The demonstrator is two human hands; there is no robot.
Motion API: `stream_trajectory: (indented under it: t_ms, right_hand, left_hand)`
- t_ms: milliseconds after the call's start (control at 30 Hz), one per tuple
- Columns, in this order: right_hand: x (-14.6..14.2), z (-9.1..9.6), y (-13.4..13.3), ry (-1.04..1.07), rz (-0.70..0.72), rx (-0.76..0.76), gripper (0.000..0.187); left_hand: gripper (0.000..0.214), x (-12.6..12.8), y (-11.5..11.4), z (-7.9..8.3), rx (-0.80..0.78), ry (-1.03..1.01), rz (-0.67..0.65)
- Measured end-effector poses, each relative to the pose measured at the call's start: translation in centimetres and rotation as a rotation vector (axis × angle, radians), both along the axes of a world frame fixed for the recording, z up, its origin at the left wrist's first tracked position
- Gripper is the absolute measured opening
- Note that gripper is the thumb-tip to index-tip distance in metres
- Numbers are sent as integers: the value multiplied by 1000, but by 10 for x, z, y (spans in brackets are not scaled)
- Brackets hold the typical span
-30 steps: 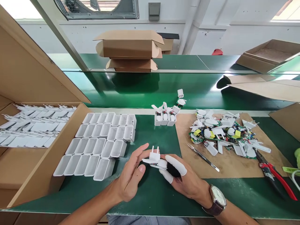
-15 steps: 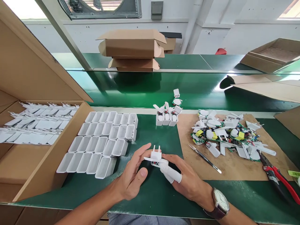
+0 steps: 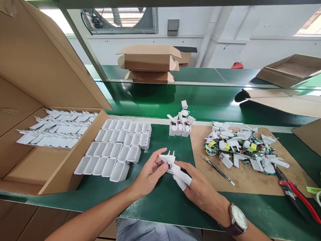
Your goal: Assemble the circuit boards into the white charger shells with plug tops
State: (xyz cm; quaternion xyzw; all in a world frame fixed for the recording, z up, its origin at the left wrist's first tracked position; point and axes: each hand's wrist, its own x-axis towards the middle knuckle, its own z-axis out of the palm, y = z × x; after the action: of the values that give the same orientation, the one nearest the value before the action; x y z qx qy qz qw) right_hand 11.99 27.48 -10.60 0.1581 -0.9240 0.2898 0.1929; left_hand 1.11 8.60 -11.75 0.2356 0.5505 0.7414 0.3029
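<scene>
Over the front middle of the green bench, both hands grip a white plug adapter [image 3: 167,158] with two pins pointing up and away from me. My left hand [image 3: 151,175] has its thumb pressed on the adapter's near left side, its fingers behind it. My right hand [image 3: 202,187], white finger cots on two fingers, pinches the right side. Small dark and red parts show inside the adapter between the fingers; its underside is hidden. Left of the hands stand rows of white plastic housings [image 3: 119,171]. Beyond the hands, three housings [image 3: 180,130] hold white plug parts and circuit boards.
Right on brown cardboard [image 3: 210,182] lie a heap of plug parts and circuit boards [image 3: 240,144], tweezers [image 3: 217,170] and red-handled pliers [image 3: 298,194]. An open carton [image 3: 72,157] of white pieces stands left. Cardboard boxes [image 3: 150,62] sit on the back shelf.
My left thumb has closed onto the adapter, where the left hand was more open before. The adapter has tilted slightly. The camera view has shifted, so the bench items appear displaced.
</scene>
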Motion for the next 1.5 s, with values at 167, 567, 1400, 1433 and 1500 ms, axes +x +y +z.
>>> stream_trajectory:
  t_ms: [167,567,1400,1433,1500]
  right_hand:
    - [2,-2,3,-22,5,30,60]
    - [-1,-2,4,-38,43,44,56]
    - [-9,-10,-1,-15,28,46,46]
    - [-10,-7,-2,-29,30,32,45]
    - [-11,3,0,-57,54,-8,42]
  left_hand:
    - [49,-4,8,-1,103,-74,-38]
    - [58,-5,6,-3,21,-77,-8]
    - [103,4,-14,-7,-338,554,-17]
    - [100,4,-15,-7,-343,572,-10]
    - [93,5,-15,-7,-325,626,0]
